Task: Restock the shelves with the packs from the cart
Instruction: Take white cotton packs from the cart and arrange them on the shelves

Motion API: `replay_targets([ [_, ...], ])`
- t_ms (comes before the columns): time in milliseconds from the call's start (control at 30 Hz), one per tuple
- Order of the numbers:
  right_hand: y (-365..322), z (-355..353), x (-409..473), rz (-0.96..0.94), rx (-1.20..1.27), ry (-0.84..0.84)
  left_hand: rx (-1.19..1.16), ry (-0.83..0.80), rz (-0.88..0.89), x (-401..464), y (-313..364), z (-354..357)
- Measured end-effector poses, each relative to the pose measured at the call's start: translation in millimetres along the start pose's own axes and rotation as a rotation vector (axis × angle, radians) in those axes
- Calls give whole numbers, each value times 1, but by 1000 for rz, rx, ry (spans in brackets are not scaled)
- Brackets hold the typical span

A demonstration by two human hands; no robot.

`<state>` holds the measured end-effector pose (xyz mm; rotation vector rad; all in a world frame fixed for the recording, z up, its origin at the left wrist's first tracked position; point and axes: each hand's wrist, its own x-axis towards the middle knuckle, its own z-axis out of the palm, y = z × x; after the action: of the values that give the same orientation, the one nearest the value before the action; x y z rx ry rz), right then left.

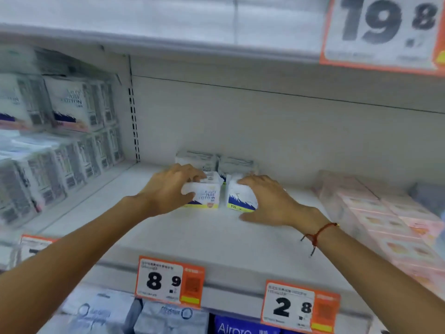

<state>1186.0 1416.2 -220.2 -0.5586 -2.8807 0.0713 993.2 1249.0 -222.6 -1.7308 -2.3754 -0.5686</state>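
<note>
While both arms reach onto the white shelf (216,237), your left hand (168,191) curls round the left pack (207,197) and your right hand (267,201) cups the right pack (237,201), thumb low by its front corner. Both packs stand side by side mid-shelf, w/ two more packs (216,161) just behind near the back wall. Pink packs (385,225) lie at right, stacked cotton packs (60,131) at left. Price tags (168,282) hang on the front edge.

Bright, even light from overhead washes the white shelf (216,232) pale — shadows stay faint. Motion blur smears the stacked packs (60,141) at its left end; straight lines bow toward the edges.
</note>
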Motion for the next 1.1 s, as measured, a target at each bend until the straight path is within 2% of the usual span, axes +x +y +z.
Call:
replay_targets([
  [100, 8, -7, 4, -57, 92, -104, 120, -60, 74, 6, -5, -2],
  [167, 13, -4, 6, -38, 58, -56, 203, -66, 81, 11, -10, -2],
  [300, 18, 7, 19, 7, 34, 6, 171, -10, 5, 17, -21, 6],
  [467, 36, -9, 23, 114, 521, -51, 148, 38, -10, 22, -28, 10],
  [533, 40, -14, 21, 158, 564, 17, 140, 48, -21, 21, -29, 10],
  [600, 41, -16, 21, 217, 654, 164, 113, 54, -33, 22, -30, 10],
  [700, 32, -8, 19, 237, 590, 194, 90, 72, -64, 24, -27, 10],
  [833, 16, 14, 20, 79, 230, 187, 107, 117, -142, 26, -18, 14],
  [1100, 11, 21, 39, 110, 125, 226, 62, 107, -117, 36, -27, 19],
])
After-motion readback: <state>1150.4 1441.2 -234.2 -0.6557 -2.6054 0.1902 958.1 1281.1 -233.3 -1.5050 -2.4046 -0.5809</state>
